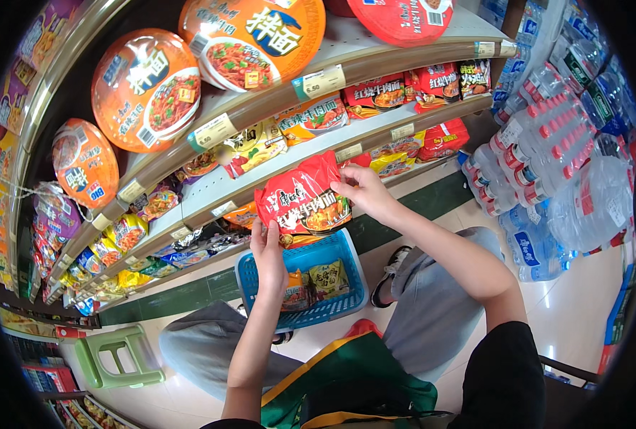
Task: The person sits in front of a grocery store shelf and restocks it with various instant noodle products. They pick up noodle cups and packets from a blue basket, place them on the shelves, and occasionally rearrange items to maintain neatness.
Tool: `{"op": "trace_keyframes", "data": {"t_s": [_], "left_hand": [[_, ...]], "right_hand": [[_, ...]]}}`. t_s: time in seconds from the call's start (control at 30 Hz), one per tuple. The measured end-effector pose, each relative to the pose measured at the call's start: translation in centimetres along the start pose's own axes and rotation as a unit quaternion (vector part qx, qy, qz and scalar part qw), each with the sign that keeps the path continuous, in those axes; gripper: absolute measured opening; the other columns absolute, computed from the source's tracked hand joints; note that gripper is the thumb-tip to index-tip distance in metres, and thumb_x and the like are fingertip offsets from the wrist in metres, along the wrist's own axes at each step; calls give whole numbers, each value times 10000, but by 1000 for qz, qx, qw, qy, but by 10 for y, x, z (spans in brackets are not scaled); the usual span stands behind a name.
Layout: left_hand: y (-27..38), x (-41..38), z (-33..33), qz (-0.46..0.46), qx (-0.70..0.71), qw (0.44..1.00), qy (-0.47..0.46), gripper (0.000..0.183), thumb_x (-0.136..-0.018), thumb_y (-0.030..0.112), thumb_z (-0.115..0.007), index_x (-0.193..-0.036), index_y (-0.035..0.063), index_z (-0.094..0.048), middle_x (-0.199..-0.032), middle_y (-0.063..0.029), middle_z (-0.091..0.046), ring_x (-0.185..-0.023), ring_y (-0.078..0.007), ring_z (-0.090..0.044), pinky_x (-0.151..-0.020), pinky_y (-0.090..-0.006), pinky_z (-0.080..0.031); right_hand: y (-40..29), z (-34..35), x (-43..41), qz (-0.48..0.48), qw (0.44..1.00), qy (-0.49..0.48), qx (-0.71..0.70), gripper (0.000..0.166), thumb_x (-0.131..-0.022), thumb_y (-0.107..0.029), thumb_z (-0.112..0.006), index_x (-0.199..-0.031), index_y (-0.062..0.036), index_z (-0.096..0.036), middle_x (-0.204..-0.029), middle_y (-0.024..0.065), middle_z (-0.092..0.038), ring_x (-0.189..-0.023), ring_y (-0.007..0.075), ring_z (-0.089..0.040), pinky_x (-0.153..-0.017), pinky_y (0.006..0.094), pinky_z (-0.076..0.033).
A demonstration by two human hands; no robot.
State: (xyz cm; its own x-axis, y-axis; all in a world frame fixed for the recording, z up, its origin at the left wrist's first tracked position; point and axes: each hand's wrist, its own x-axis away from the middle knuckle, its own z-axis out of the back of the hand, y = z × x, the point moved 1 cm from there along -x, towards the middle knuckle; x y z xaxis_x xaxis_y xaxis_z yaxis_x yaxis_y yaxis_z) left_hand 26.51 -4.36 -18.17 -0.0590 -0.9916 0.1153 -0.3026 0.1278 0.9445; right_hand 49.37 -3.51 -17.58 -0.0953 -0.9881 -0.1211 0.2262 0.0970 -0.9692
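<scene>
Between my two hands is a red multipack bag of instant noodles (310, 201), its printed front facing up. My left hand (268, 252) grips its lower left corner. My right hand (367, 193) pinches its right edge near the top. Below the bag, on the floor between my legs, stands a blue plastic basket (358, 273) with perforated sides. Two noodle packets lie in it: a yellow-green packet (330, 280) and an orange packet (295, 292), the latter partly hidden behind my left forearm.
Shop shelving (200, 201) curves ahead, holding bagged noodles and orange noodle bowls (146, 88). Shrink-wrapped water bottles (538, 139) are stacked on the floor at right. A green plastic stool (115, 356) stands at lower left. A green cloth (345, 370) covers my lap.
</scene>
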Motion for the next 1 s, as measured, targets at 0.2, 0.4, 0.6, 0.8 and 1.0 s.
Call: {"op": "trace_keyframes", "data": {"t_s": [0.2,0.4,0.6,0.8,1.0], "left_hand": [[-24,3,27,47,-6,999,22,312,-974,178,-498,-1253,43,-458,-1103,-95,-610,-982,-136,-587,-845,-285,-469],[-60,3,50,76,-94,993,0,308,-945,62,-483,-1246,-7,-468,-1045,-114,-635,-934,-122,-581,-801,-256,-463],[-137,3,101,75,-161,984,30,375,-881,75,-508,-1246,-6,-480,-1060,-158,-641,-946,-234,-610,-837,-324,-455],[-203,13,137,110,-309,945,-8,343,-831,142,-542,-1159,43,-555,-1011,-228,-637,-970,-384,-602,-832,-428,-465],[-250,26,165,167,-448,875,-76,319,-821,183,-537,-1110,49,-557,-991,-261,-624,-947,-440,-582,-817,-498,-461]], "right_hand": [[30,-25,7,-93,995,-41,3,224,-831,-191,-657,-868,29,-632,-732,113,-618,-666,184,-590,-635,333,-463],[111,-59,23,-55,989,-5,137,191,-844,-188,-600,-904,-13,-644,-812,194,-625,-754,346,-617,-674,404,-480],[120,-102,35,-125,944,-31,302,219,-830,-207,-568,-834,1,-637,-856,241,-623,-811,402,-618,-718,482,-493],[197,-137,95,-156,935,30,318,231,-813,-215,-593,-855,12,-599,-858,263,-626,-826,434,-606,-724,505,-490],[221,-174,133,-255,871,13,421,261,-790,-217,-583,-908,15,-585,-964,224,-608,-824,393,-626,-722,481,-519]]}}
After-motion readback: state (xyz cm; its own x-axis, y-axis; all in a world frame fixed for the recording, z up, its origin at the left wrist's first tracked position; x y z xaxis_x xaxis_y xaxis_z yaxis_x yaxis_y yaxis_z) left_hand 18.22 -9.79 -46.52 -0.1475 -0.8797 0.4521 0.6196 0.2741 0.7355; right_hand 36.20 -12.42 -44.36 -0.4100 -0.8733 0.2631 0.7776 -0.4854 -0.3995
